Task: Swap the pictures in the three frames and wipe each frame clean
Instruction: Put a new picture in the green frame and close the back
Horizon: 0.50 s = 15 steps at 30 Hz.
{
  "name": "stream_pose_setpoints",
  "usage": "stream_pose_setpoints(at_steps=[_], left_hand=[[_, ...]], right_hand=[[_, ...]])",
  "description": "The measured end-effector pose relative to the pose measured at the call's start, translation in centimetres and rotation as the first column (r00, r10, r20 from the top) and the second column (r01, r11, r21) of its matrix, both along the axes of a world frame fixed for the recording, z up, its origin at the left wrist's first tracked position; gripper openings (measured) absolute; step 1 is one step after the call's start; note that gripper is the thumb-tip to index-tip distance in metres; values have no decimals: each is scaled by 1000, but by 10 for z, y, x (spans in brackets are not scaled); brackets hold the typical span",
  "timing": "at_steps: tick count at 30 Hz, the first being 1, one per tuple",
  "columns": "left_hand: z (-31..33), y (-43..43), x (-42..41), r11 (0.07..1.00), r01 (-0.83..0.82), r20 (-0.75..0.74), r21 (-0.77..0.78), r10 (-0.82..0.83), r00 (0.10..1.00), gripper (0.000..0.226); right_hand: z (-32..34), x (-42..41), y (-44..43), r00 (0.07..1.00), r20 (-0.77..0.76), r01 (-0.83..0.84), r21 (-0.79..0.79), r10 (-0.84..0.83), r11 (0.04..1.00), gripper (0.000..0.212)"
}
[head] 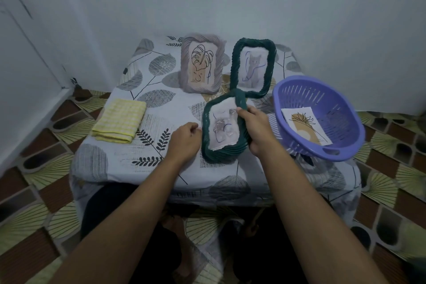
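Note:
Three frames are on the leaf-print table. A grey frame (202, 64) with a leaf drawing stands at the back. Beside it stands a dark green frame (253, 67) with a cat picture. A second dark green frame (224, 125) with a pale drawing is tilted at the table's middle. My right hand (255, 129) grips its right edge, thumb on the picture's top corner. My left hand (185, 139) is loosely curled by the frame's left edge, holding nothing that I can see. A folded yellow cloth (119, 120) lies at the left.
A purple plastic basket (318, 117) sits at the table's right edge, tipped toward me, with a loose flower picture (305, 127) inside. A pale wall rises close behind the table. Patterned floor tiles surround it, and my knees are under the front edge.

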<state>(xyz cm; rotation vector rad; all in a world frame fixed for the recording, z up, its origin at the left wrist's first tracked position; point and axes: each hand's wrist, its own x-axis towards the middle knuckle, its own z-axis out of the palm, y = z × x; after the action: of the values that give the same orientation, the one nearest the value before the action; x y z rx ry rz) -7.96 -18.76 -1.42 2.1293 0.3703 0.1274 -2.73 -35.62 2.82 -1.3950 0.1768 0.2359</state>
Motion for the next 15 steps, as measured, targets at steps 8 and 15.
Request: stream_pose_setpoints(at_steps=[8,15], left_hand=[[0,27,-5,989,-148,-61,-13,147,987,31],[1,34,-3,985,-121,-44,121,127,991,40]], right_hand=[[-38,-5,22,996,-86,7,-123,-17,992,24],[-59,5,27,985,150,54,-741,86,669,41]])
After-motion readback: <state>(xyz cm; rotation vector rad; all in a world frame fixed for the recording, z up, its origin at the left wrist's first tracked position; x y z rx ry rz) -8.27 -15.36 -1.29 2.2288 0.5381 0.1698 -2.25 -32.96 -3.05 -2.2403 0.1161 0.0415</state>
